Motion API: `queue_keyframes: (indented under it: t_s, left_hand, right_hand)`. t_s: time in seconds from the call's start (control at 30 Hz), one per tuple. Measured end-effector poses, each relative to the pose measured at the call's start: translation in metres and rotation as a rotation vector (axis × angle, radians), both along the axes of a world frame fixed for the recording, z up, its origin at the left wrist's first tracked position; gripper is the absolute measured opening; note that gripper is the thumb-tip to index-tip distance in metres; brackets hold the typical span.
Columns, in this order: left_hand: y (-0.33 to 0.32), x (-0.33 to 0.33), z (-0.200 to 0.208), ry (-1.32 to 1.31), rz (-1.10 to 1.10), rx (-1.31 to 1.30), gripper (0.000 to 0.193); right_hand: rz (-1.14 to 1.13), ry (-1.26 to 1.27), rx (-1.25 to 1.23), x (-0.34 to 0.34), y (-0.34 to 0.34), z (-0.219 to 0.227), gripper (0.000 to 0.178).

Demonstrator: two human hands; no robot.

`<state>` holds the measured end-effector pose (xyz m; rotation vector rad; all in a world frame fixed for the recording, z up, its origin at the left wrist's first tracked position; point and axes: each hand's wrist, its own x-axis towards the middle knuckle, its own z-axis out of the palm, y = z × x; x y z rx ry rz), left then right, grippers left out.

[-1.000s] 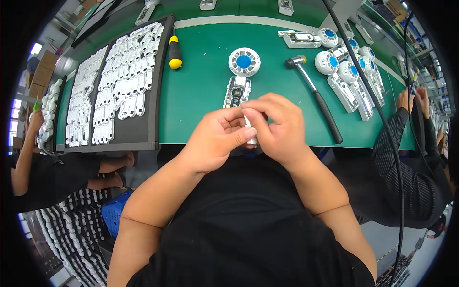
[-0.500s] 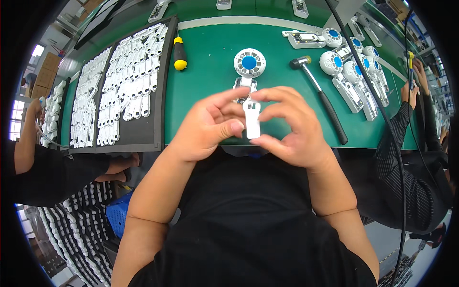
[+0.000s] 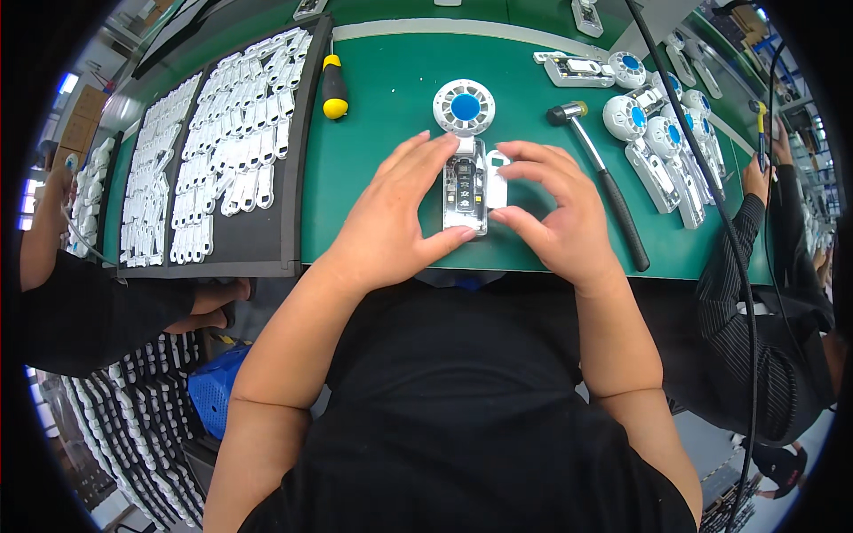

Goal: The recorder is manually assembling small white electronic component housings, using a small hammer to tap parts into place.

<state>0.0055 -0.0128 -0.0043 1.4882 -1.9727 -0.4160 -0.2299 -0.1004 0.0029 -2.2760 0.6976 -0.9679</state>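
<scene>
A small handheld fan [image 3: 465, 182] lies on the green table in front of me. Its round white head, with a blue centre, points away from me, and the handle shows its inner parts. My left hand [image 3: 386, 218] grips the handle from the left, fingertips near its upper end and thumb at the lower end. Between the thumb and fingers of my right hand [image 3: 560, 209] is a white cover piece [image 3: 498, 185] with an opening near its top. The cover is held at the handle's right side; whether they touch I cannot tell.
Left stands a black tray [image 3: 233, 240] of white covers, with a yellow-black screwdriver [image 3: 334, 87] beside it. To the right lie a mallet [image 3: 619, 213] and several more fans [image 3: 653, 173]. A black cable [image 3: 711, 178] hangs at the right. Co-workers sit on both sides.
My right hand has brought the cover rightward, beside the fan's handle. My left hand has left the cover and taken hold of the handle, which is now in plain sight.
</scene>
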Motion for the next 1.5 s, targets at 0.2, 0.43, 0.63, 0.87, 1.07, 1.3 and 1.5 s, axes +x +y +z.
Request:
queue_keyframes:
  t_s: [0.2, 0.43, 0.63, 0.87, 1.07, 1.3, 1.5]
  left_hand:
    - [-0.008, -0.002, 0.004, 0.034, 0.010, 0.053, 0.095]
    - [-0.007, 0.001, -0.007, 0.088, -0.009, 0.020, 0.094]
    - [-0.006, 0.000, -0.008, 0.067, -0.008, 0.013, 0.093]
    - [-0.004, 0.000, -0.014, 0.030, -0.009, -0.002, 0.092]
    - [-0.003, -0.001, -0.008, 0.030, -0.012, -0.006, 0.090]
    - [-0.013, -0.039, 0.019, -0.222, 0.178, 0.274, 0.091]
    - [-0.029, 0.008, -0.007, 1.054, 0.169, 0.531, 0.094]
  right_hand:
    - [0.074, 0.083, -0.005, 0.014, -0.007, 0.000, 0.041]
    - [0.059, 0.174, -0.056, 0.020, -0.004, 0.000, 0.040]
    - [0.047, 0.227, -0.162, 0.022, 0.000, 0.000, 0.039]
    - [0.021, 0.213, -0.254, 0.020, -0.001, -0.008, 0.035]
    - [0.040, 0.117, -0.129, 0.016, -0.002, -0.012, 0.041]
    - [-0.129, -0.006, 0.298, 0.020, -0.002, -0.009, 0.038]
    - [-0.145, -0.243, 0.632, 0.021, -0.002, -0.013, 0.045]
